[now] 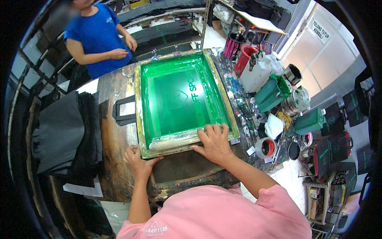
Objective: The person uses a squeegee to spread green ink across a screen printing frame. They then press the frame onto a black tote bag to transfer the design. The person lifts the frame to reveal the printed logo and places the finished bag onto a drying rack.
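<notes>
A wooden-framed printing screen (141, 119) lies on the worktable, its mesh coated in green ink with a printed design showing through. My right hand (215, 144) grips the near rail, fingers over the top and thumb along the front. At the near left corner is my left hand (139, 162), thumb stretched out and apart from its bent fingers, with nothing visible in it. The handle of a black bag (117, 112) sticks out from under the screen's left side; the screen hides the rest.
Black fabric pieces (63, 135) are piled at the left. Ink-stained containers, including a green jug (272, 93), a white jerrycan (256, 73) and a tape roll (265, 147), crowd the right side. Hinge clamps (154, 55) hold the screen's far edge. A person in blue (97, 38) stands at far left.
</notes>
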A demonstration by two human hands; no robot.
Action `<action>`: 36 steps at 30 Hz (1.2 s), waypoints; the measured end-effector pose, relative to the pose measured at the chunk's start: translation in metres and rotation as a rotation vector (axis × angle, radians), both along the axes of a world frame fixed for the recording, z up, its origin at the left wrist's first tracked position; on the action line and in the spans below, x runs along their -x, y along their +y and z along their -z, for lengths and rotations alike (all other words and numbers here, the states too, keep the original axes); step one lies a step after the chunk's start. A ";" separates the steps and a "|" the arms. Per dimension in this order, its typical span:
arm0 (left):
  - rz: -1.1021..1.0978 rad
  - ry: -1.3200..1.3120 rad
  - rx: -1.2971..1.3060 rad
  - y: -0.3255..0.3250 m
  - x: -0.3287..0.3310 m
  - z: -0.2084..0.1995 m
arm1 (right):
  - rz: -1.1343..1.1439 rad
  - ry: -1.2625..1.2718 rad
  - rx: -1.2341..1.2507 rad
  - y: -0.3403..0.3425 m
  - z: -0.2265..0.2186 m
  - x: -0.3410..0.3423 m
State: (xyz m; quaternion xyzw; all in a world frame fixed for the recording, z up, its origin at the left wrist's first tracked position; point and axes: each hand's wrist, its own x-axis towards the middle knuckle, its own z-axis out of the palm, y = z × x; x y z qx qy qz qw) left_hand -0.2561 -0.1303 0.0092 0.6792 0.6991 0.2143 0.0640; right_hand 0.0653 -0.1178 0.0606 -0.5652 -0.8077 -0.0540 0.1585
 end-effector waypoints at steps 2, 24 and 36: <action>-0.110 -0.034 -0.059 -0.002 -0.002 0.000 | 0.018 0.014 -0.042 0.002 -0.014 0.000; -0.088 -0.328 -0.015 0.097 -0.018 0.015 | -0.084 0.053 -0.368 0.176 -0.281 -0.011; -0.067 -0.705 0.018 0.179 0.182 -0.224 | -0.024 0.074 -0.491 0.196 -0.266 -0.006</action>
